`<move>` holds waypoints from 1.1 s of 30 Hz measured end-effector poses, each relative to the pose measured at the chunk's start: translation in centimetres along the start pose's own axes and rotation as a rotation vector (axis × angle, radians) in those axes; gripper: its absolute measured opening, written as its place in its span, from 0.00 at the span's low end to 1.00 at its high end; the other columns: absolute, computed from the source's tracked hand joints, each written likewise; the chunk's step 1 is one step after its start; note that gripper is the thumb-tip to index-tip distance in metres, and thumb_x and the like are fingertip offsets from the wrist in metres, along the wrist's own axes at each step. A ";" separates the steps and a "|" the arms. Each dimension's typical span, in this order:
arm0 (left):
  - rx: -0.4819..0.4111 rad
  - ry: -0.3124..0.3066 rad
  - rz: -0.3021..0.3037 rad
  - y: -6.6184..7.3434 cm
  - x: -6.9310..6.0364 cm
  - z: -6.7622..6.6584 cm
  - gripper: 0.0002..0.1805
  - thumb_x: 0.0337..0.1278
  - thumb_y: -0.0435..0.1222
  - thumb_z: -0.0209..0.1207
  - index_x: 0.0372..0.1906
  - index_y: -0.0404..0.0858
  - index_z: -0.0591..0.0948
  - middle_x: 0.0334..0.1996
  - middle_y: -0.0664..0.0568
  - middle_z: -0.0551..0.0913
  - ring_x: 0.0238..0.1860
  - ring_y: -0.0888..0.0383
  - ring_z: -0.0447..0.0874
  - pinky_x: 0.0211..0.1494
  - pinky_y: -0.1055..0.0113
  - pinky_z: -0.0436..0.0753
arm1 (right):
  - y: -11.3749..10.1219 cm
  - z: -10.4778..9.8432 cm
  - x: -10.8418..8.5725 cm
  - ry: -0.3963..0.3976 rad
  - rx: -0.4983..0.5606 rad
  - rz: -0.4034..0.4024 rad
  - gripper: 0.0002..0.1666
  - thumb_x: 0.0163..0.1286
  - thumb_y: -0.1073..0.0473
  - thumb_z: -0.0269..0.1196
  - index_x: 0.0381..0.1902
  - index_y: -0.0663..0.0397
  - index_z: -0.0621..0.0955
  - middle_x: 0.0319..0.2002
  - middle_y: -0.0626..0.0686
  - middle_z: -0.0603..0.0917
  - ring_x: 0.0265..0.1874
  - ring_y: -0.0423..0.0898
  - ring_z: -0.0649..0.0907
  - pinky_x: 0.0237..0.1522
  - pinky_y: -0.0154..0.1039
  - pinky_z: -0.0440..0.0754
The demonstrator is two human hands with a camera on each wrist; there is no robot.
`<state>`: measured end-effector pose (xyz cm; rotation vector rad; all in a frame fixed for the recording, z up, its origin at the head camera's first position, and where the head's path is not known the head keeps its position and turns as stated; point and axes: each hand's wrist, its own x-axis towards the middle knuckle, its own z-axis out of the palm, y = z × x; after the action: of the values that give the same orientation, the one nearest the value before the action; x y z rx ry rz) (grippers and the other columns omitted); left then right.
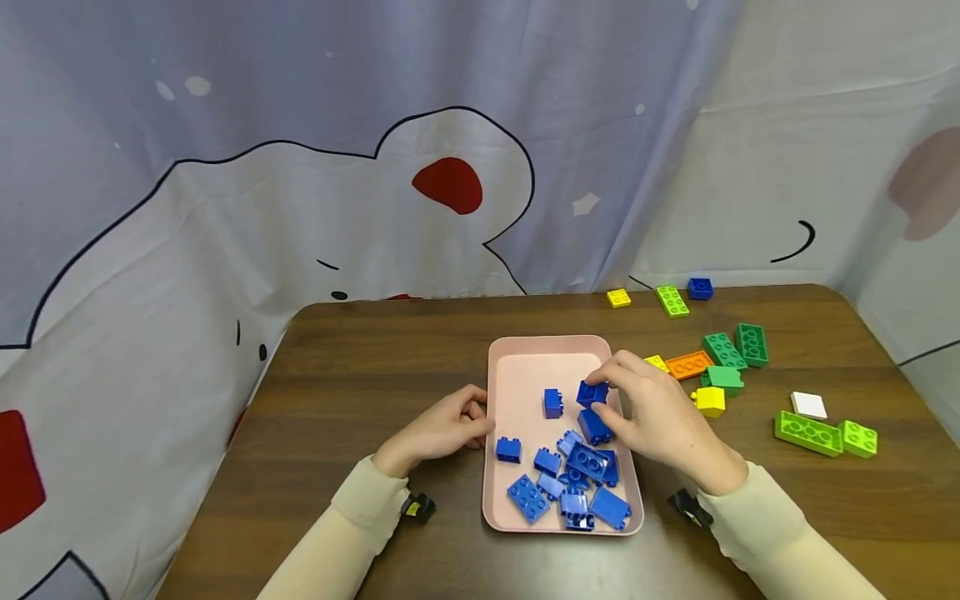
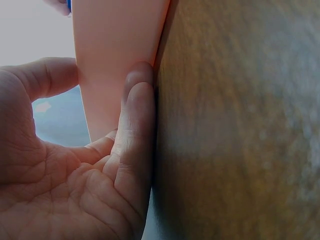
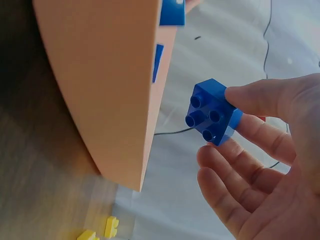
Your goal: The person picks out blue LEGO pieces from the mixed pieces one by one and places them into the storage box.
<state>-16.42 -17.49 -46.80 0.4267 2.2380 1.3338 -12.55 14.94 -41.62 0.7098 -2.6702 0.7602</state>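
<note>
My right hand (image 1: 663, 417) pinches a blue toy brick (image 3: 214, 107) with several round studs between thumb and fingers, above the right side of the pink tray (image 1: 517, 350). In the right wrist view that brick is tilted and apart from the tray wall. My left hand (image 1: 442, 429) is at the tray's left side. Its thumb (image 2: 55, 77) touches the rim while its fingers (image 2: 137, 115) lie against the outer wall, low by the table. Inside the tray lie several blue bricks, among them a flat studded one (image 1: 528, 498), a small one (image 1: 508, 450) and another small one (image 1: 552, 403).
Right of the tray on the brown table (image 1: 390, 342) lie loose bricks: green (image 1: 752, 345), orange (image 1: 688, 365), yellow (image 1: 709, 402), lime (image 1: 808, 433) and white (image 1: 808, 406). A blue brick (image 1: 700, 289) is near the back edge. A patterned curtain (image 1: 300, 225) hangs behind.
</note>
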 end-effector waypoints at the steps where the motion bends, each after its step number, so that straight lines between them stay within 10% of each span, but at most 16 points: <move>1: -0.001 0.001 -0.002 0.0 0.0 0.0 0.24 0.69 0.39 0.60 0.64 0.34 0.73 0.36 0.48 0.83 0.34 0.58 0.85 0.43 0.63 0.89 | -0.1 0.1 0.0 -0.005 -0.001 -0.005 0.17 0.60 0.62 0.76 0.47 0.49 0.86 0.43 0.46 0.83 0.32 0.42 0.79 0.34 0.37 0.83; 23: -0.003 -0.008 -0.013 -0.1 0.1 0.0 0.25 0.69 0.40 0.61 0.66 0.34 0.72 0.37 0.48 0.82 0.35 0.58 0.85 0.44 0.62 0.89 | -3.0 1.3 -1.0 -0.081 0.067 -0.124 0.18 0.59 0.59 0.77 0.46 0.45 0.85 0.44 0.40 0.82 0.38 0.38 0.84 0.41 0.36 0.86; 33: -0.010 -0.008 -0.022 -0.1 0.0 -0.1 0.26 0.70 0.40 0.61 0.66 0.34 0.72 0.38 0.47 0.83 0.36 0.58 0.86 0.44 0.61 0.90 | -3.5 0.8 -1.3 -0.244 -0.018 -0.133 0.62 0.56 0.33 0.76 0.82 0.39 0.59 0.80 0.53 0.64 0.76 0.52 0.70 0.72 0.61 0.73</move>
<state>-16.47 -17.62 -46.81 0.4018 2.2227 1.3292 -9.68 12.37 -41.33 1.0241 -2.8025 0.6519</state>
